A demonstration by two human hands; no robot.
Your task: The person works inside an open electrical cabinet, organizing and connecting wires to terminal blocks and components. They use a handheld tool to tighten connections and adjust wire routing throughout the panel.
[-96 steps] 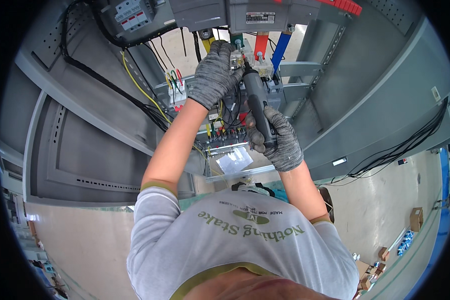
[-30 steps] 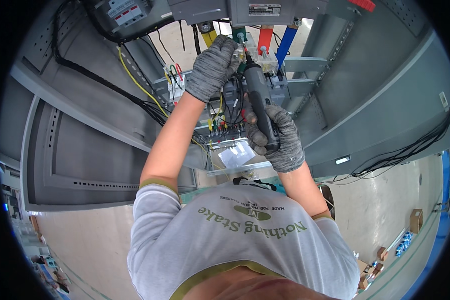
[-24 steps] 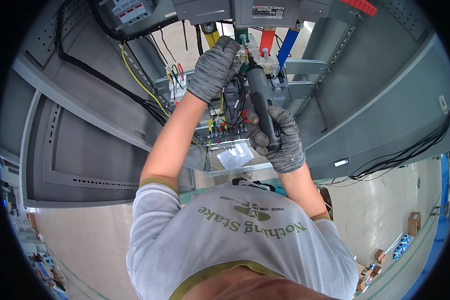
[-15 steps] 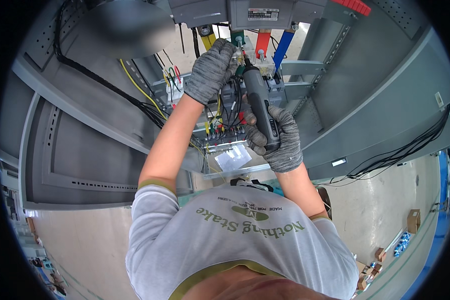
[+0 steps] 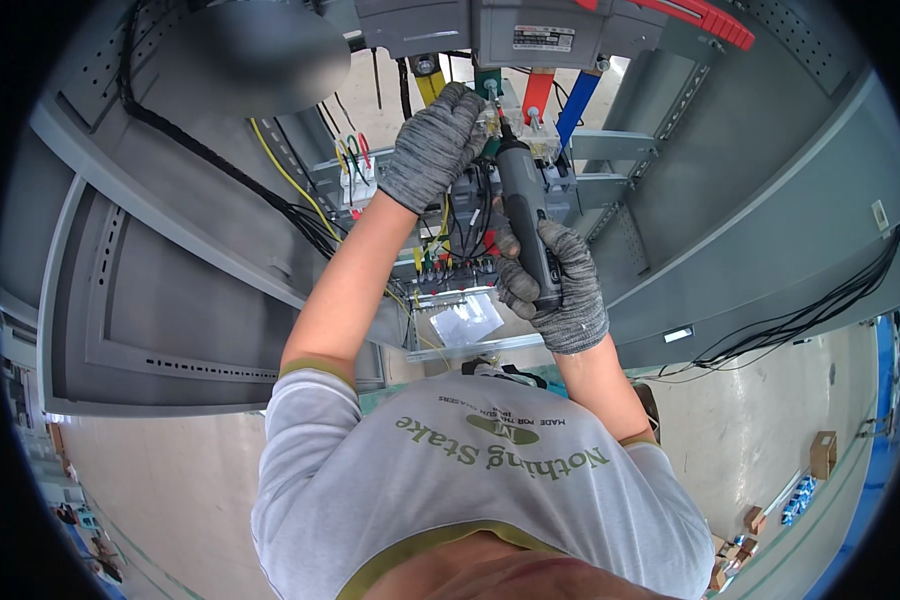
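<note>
My right hand (image 5: 570, 298), in a grey knitted glove, is wrapped round the lower body of a grey cordless screwdriver (image 5: 523, 185). The driver's thin bit points up and away, at the clear plastic covers below the busbars. My left hand (image 5: 432, 148), gloved alike, is closed beside the bit tip, near the green busbar (image 5: 487, 82). Its fingertips press together at a clear plastic piece (image 5: 489, 121); what they pinch is hidden. To the right run a red busbar (image 5: 537, 92) and a blue busbar (image 5: 578, 106), and a yellow busbar (image 5: 429, 82) is left of the green one.
Grey cabinet walls enclose both sides, with a black cable bundle (image 5: 205, 152) along the left. Below my hands sit wired terminals (image 5: 455, 270) and a plastic document pouch (image 5: 467, 320). Black cables (image 5: 810, 322) hang at the right. A blurred round dark object (image 5: 255, 60) fills the upper left.
The whole view has shifted slightly, so the cabinet appears a little lower and to the right. The screwdriver has rolled a little in my right hand. Both hands stay at the same spot.
</note>
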